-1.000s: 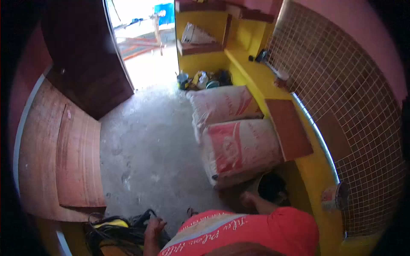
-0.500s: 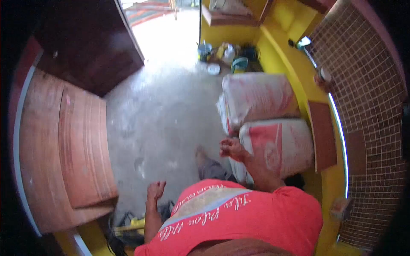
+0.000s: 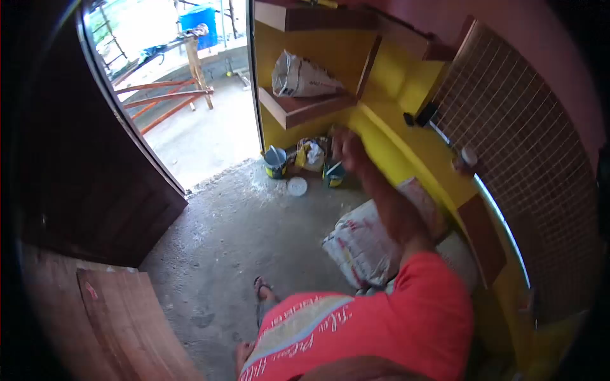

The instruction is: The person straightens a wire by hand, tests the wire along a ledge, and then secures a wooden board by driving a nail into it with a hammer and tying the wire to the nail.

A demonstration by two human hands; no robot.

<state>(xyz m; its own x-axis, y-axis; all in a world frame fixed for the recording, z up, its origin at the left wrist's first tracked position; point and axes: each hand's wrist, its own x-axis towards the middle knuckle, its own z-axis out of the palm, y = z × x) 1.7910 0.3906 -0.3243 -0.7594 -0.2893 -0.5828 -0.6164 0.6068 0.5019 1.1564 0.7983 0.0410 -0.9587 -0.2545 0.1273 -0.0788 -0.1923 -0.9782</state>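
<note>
My right hand (image 3: pixel 346 147) is stretched forward over the far corner, with its loosely bent fingers apart and nothing visible in them. Below it in the view are a dark bucket (image 3: pixel 333 173) and the stacked sacks (image 3: pixel 365 244), partly covered by my arm. My left hand (image 3: pixel 243 355) hangs low beside my red shirt, near the bottom edge; its fingers are mostly hidden. Another bucket (image 3: pixel 275 163) with a light handle stands by the doorway, and a round white lid (image 3: pixel 297 186) lies on the floor.
A dark door (image 3: pixel 95 190) stands open on the left, with wooden boards (image 3: pixel 127 317) below it. Yellow shelving holds a white sack (image 3: pixel 302 76). A ledge (image 3: pixel 406 143) runs along the mesh-covered window (image 3: pixel 527 159). Outside are wooden trestles (image 3: pixel 162 95) and a blue container (image 3: pixel 198 26).
The view has swung up toward the doorway and shelves. My right hand has moved from beside the sacks to far forward; my left hand has dropped back beside my body.
</note>
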